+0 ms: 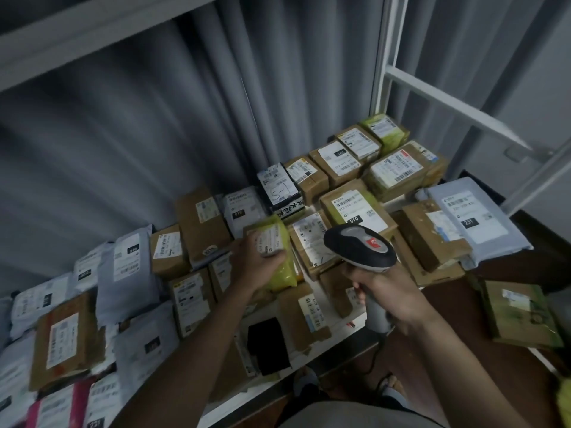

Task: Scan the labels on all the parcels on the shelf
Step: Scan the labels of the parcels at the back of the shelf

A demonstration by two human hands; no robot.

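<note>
Head view: left hand [258, 261] grips a yellow-green soft plastic mailer bag [278, 251] with its white label, raised over the brown cartons mid-shelf. Right hand [392, 299] is wrapped round the grip of a black-and-grey handheld barcode scanner [360, 248]. The mailer appears light, pliable and slick; best held by the edges, label kept flat.

One handheld scanner [360, 247], gripped in the right hand [391, 299]. One yellow-green bag parcel [275, 251] in the left hand [258, 261]. Around the hands, roughly fifteen brown cardboard boxes [202, 225] and about eight grey poly mailers [128, 273]; blur left of the left hand makes both counts uncertain.
</note>
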